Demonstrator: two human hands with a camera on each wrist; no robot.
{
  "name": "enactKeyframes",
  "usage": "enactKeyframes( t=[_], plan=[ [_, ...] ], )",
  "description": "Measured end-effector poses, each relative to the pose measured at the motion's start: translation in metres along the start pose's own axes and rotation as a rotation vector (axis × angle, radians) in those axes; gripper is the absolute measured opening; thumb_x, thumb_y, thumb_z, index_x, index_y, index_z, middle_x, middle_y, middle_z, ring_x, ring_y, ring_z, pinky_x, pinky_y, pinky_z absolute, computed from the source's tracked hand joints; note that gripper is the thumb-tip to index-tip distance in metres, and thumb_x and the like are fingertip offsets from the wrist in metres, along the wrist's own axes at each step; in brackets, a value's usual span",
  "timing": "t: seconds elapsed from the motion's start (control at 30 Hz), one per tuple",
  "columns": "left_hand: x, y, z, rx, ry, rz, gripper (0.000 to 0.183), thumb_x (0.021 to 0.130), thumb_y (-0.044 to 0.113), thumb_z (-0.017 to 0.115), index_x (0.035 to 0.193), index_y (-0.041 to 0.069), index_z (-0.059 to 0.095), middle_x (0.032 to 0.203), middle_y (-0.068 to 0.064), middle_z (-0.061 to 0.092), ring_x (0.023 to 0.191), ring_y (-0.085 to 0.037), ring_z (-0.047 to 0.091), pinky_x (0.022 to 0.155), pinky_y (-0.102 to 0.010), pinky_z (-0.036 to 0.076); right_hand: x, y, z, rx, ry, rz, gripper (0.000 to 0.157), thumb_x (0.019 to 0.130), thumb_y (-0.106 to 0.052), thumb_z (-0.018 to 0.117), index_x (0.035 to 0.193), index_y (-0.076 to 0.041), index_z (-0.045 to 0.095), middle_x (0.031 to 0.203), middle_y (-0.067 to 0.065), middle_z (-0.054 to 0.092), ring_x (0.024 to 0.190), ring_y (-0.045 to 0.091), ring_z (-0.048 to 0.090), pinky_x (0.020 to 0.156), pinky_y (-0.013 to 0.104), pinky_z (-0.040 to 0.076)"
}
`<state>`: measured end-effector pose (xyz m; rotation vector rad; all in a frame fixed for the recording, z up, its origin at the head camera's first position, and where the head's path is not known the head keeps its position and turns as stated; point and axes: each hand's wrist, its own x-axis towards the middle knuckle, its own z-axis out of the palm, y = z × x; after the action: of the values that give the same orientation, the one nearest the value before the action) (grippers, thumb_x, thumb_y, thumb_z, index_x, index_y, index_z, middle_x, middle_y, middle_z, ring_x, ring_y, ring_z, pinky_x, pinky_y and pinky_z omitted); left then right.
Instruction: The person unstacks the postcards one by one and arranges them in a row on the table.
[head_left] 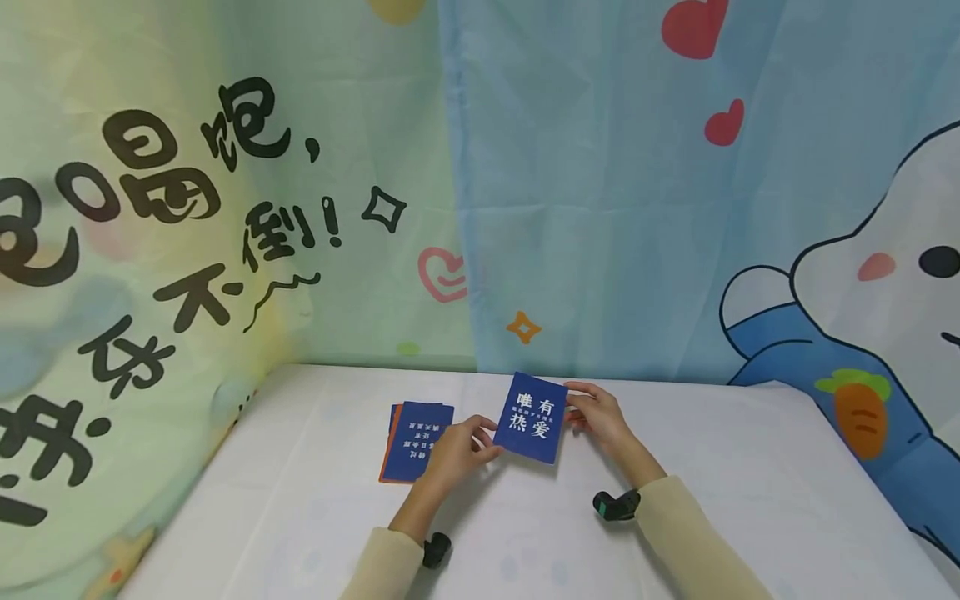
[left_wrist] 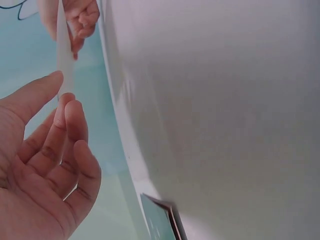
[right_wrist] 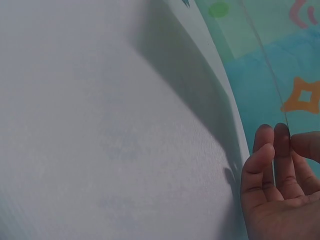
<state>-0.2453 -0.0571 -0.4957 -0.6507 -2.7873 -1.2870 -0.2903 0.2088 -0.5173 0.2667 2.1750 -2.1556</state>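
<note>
A dark blue card with large white characters is held up above the table, slightly tilted, its printed face toward the head camera. My left hand pinches its lower left side between thumb and fingertips. At its right edge, my right hand pinches it as well. The left wrist view shows the card almost edge-on between thumb and index finger; in the right wrist view it is just a thin line. Beside my left hand lies a small stack of blue and orange cards, partly covered by that hand.
A white-covered table runs back to a printed fabric backdrop with hearts, writing and a cartoon animal. Black wrist devices, one at the left wrist and one at the right wrist, sit near the sleeves.
</note>
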Motion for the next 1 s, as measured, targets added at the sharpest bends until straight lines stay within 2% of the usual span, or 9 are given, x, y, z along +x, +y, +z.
enactKeyframes(
  t=[0.37,0.6,0.9,1.0],
  plan=[
    [0.006,0.001,0.011,-0.030,-0.009,-0.041,0.030,0.084,0.017,0.077,0.111,0.007,0.067,0.078,0.005,0.065,0.066,-0.005,0.056,0.058,-0.021,0.043,0.003,0.004,-0.007,0.009,0.011,0.002,0.041,0.097,-0.005,0.051,0.137,0.006,0.045,0.085,-0.002,0.065,0.063,0.010,0.062,0.055,0.024,0.048],
    [0.013,0.004,0.018,-0.053,-0.015,-0.053,0.028,0.083,0.014,0.077,0.108,0.004,0.067,0.078,0.001,0.067,0.068,-0.009,0.061,0.061,-0.023,0.047,0.010,0.002,-0.013,0.002,0.012,0.002,0.042,0.098,-0.005,0.050,0.138,0.007,0.043,0.086,0.000,0.064,0.061,0.008,0.058,0.052,0.022,0.046],
    [0.017,0.005,0.025,-0.059,-0.034,-0.117,0.026,0.083,0.012,0.077,0.106,0.004,0.067,0.080,0.000,0.067,0.069,-0.010,0.062,0.060,-0.024,0.047,0.018,0.004,-0.012,-0.046,0.006,0.039,0.044,0.100,-0.008,0.049,0.141,0.005,0.043,0.100,0.011,0.061,0.059,0.008,0.055,0.049,0.023,0.044],
    [0.019,0.007,0.025,-0.062,-0.032,-0.125,0.027,0.083,0.011,0.077,0.106,0.004,0.066,0.079,0.001,0.066,0.068,-0.009,0.061,0.060,-0.024,0.047,0.022,0.003,-0.012,-0.057,0.003,0.034,0.044,0.100,-0.008,0.048,0.142,0.004,0.043,0.100,0.011,0.060,0.059,0.009,0.055,0.050,0.023,0.044]
  ],
)
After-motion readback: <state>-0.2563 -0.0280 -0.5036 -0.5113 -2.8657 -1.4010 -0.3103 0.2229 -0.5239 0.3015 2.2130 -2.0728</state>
